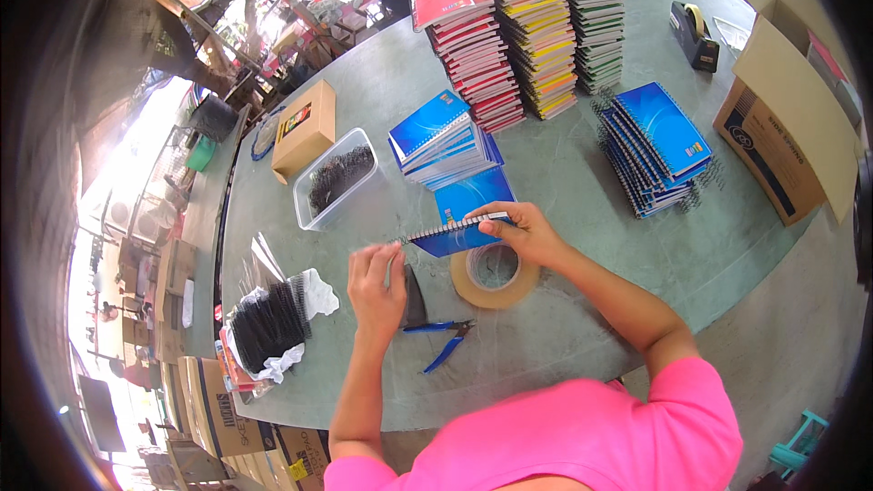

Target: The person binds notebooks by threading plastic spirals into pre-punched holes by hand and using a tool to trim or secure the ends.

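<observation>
A blue notebook (447, 242) is held up on edge over the table, its punched spine upward. My right hand (523, 232) is closed around its right end, thumb against the cover. A dark spiral coil (406, 240) runs along the spine and sticks out past the left end. There my left hand (376, 284) pinches, its fingertips at the coil's tip. Just below the notebook lies a wide roll of clear tape (468, 289). Blue-handled cutting pliers (444, 338) rest in front of my left hand, beside a dark wedge-shaped block (415, 298).
Loose blue notebooks (441, 141) lie ahead, near a clear tub of black coils (338, 177). Tall red (468, 50), yellow (529, 32) and green stacks (585, 18) stand behind. Coil-bound notebooks (657, 145) and an open carton (773, 141) are right; bundled coils (270, 320) are left.
</observation>
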The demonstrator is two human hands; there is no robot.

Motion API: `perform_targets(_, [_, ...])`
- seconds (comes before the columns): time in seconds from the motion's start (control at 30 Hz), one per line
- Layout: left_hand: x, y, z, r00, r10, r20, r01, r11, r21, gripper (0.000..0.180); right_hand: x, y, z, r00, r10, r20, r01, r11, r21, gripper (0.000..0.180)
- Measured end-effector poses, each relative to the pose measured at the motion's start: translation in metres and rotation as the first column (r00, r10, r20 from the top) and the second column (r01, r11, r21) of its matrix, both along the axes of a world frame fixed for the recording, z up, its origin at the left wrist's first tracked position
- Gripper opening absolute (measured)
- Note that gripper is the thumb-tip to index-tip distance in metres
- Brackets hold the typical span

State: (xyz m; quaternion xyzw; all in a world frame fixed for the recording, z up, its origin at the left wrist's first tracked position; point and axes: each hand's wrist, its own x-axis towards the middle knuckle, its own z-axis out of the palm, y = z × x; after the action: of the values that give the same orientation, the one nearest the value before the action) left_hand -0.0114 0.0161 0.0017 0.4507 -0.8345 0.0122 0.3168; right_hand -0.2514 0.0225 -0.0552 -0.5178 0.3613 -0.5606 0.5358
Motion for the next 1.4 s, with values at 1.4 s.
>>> perform_targets(1.4, [-0.081,-0.032,0.008,0.938,-0.343,0.044,0.314,0.898,0.309,0.027,-0.013,0.002,-0.003,0.941,-0.009,-0.338,0.039,0.996,0.083,0.01])
